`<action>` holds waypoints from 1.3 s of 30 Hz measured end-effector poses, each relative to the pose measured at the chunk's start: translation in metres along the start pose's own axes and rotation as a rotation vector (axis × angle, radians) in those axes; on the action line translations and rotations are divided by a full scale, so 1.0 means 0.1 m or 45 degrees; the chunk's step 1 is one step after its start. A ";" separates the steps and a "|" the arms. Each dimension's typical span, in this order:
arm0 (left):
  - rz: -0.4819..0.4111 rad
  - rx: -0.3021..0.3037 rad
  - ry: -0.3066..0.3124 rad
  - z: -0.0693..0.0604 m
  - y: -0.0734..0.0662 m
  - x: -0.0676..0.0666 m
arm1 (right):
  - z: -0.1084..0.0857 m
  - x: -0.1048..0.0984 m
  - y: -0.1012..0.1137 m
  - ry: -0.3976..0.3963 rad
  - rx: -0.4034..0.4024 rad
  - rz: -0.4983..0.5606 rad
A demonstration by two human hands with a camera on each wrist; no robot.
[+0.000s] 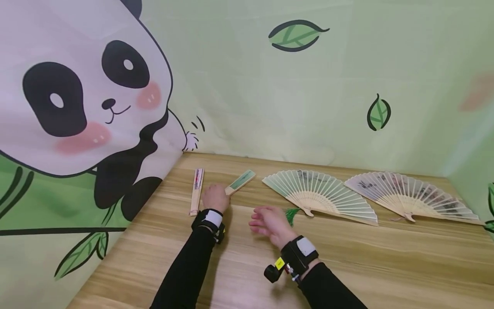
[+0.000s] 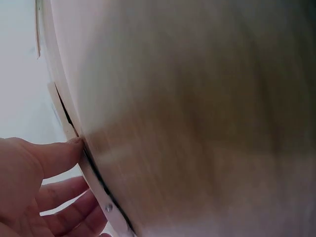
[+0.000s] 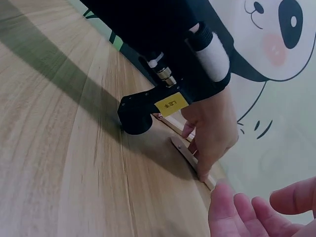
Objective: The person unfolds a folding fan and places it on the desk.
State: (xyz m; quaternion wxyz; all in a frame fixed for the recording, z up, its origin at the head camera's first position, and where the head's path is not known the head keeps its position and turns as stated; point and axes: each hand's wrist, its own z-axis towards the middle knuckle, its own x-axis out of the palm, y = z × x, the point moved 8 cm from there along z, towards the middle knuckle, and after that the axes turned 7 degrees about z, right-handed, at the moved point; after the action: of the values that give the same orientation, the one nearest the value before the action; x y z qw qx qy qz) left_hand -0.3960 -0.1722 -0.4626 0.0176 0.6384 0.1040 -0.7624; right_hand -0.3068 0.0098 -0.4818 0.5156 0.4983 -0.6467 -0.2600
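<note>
Black sleeves (image 1: 184,269) cross the worktop (image 1: 405,257); the left hand (image 1: 215,198) pinches a folded green fan (image 1: 241,181), the right hand (image 1: 274,225) hovers, fingers loose.

From the right hand (image 1: 272,225), the table (image 1: 238,246) gives passage at 8 o'clock — a spread fan (image 1: 317,196) blocks 2, the left hand (image 1: 215,197) 10.
</note>
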 end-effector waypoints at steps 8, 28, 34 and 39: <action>0.047 0.001 0.107 0.01 -0.01 0.07 | 0.13 0.06 -0.10 -0.007 0.036 0.029; -0.759 0.259 0.154 -0.43 -0.57 -0.36 | 0.26 -0.06 0.18 -0.083 -0.091 -0.014; -0.834 0.243 0.168 -0.53 -0.71 -0.41 | 0.20 -0.18 0.42 -0.160 -0.185 -0.130; -0.927 0.269 0.161 -0.60 -0.83 -0.42 | 0.15 -0.23 0.58 -0.165 -0.254 -0.236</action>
State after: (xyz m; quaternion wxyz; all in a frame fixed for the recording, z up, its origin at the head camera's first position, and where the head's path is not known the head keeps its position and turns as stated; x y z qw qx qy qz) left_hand -0.3431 -0.0842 -0.4200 -0.3267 0.6039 0.2456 -0.6843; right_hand -0.3429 0.0490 -0.4470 0.4934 0.4843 -0.6009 -0.4012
